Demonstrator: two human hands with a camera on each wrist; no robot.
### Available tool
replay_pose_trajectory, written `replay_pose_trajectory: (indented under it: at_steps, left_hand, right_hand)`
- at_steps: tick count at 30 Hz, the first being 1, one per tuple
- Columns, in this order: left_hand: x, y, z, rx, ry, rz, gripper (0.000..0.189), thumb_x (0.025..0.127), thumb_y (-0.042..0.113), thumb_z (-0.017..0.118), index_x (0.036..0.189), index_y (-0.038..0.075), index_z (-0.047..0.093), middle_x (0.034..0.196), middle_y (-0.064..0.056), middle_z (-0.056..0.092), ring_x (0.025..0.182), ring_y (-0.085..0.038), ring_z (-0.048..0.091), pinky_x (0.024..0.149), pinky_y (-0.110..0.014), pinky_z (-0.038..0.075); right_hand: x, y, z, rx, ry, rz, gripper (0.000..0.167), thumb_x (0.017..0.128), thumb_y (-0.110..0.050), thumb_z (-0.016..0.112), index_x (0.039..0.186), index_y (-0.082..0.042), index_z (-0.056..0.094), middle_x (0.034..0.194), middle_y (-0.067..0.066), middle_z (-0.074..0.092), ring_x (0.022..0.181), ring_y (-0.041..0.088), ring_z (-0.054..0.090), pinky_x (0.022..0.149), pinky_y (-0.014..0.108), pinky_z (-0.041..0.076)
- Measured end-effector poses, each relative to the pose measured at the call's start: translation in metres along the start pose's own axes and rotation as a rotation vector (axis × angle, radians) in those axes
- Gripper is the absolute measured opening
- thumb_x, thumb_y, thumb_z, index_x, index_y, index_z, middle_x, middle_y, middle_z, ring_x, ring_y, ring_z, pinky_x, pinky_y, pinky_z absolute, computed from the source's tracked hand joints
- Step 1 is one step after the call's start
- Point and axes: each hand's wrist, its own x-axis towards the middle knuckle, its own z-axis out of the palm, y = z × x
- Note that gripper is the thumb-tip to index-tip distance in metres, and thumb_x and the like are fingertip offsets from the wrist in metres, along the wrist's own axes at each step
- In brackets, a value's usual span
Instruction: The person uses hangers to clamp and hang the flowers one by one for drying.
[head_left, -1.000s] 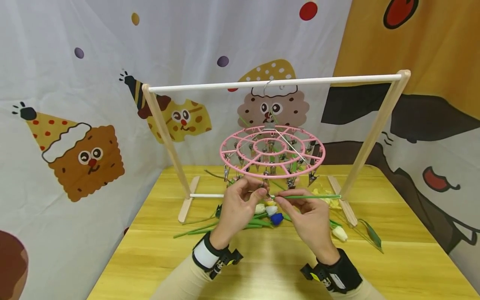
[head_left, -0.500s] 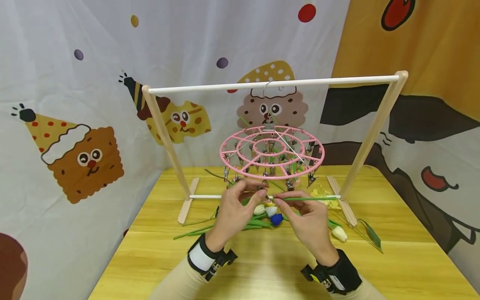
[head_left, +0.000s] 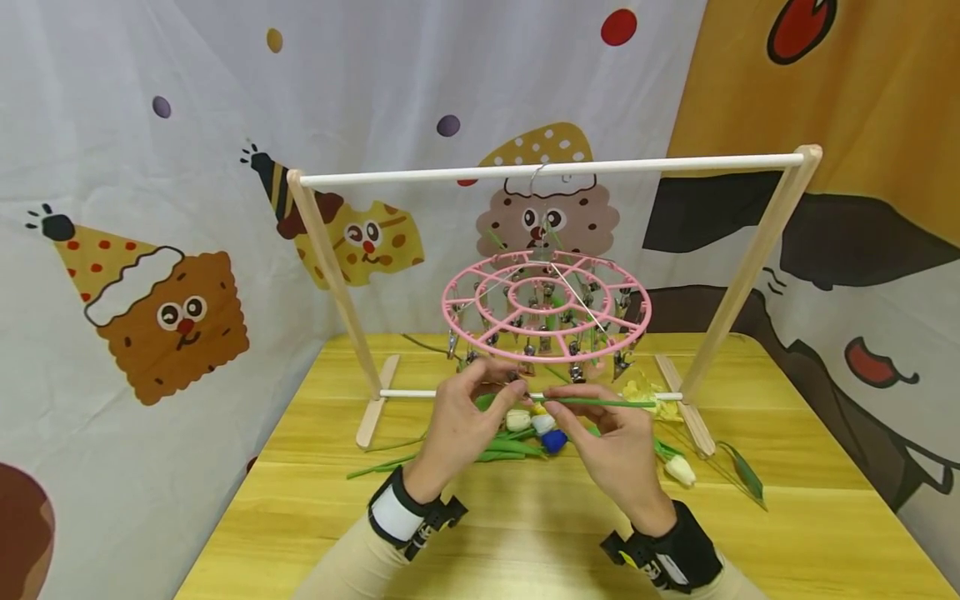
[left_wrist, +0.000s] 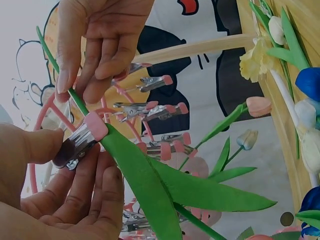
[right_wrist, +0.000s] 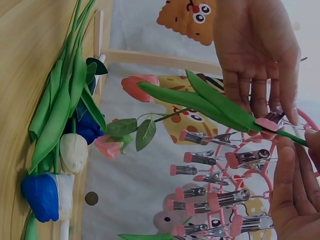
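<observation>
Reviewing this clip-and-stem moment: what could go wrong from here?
The metal clip in the left hand might bite the leaves, since its pink tips sit where they meet the stem.
If the right hand lets go early, the stem may slip or tilt.
The leaves could also snag on neighbouring clips hanging close by.

Cartoon-print backdrop (head_left: 360, 100) behind wooden table (head_left: 525, 525)

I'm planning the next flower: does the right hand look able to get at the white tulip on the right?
Probably yes: the white tulip lies near the right hand, its bloom uncovered. That hand pinches a green stem, though, so may need freeing first.
</observation>
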Motion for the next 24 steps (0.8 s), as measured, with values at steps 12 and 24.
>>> replay_pose_trajectory:
  at_steps: [12,24]
  left_hand:
    - [0.001,-0.006,-0.009,0.024,0.034,0.023,0.026,0.114,0.016,0.078,0.138,0.005,0.078,0.122,-0.011,0.086,0.109,-0.026,0.085,0.102,-0.04,0.072]
    - [0.005,-0.012,-0.022,0.023,0.085,-0.059,0.019,0.112,0.013,0.08,0.132,0.014,0.081,0.122,-0.008,0.087,0.111,-0.025,0.085,0.091,-0.032,0.072]
  right_hand:
    - [-0.002,-0.001,-0.005,0.032,-0.017,-0.033,0.039,0.092,0.028,0.08,0.122,0.003,0.084,0.114,0.024,0.084,0.109,0.006,0.086,0.094,0.025,0.071]
    - [-0.012,0.003,-0.014,-0.018,-0.064,-0.036,0.036,0.097,0.021,0.08,0.124,-0.003,0.084,0.117,0.021,0.085,0.109,0.014,0.086,0.094,0.028,0.071]
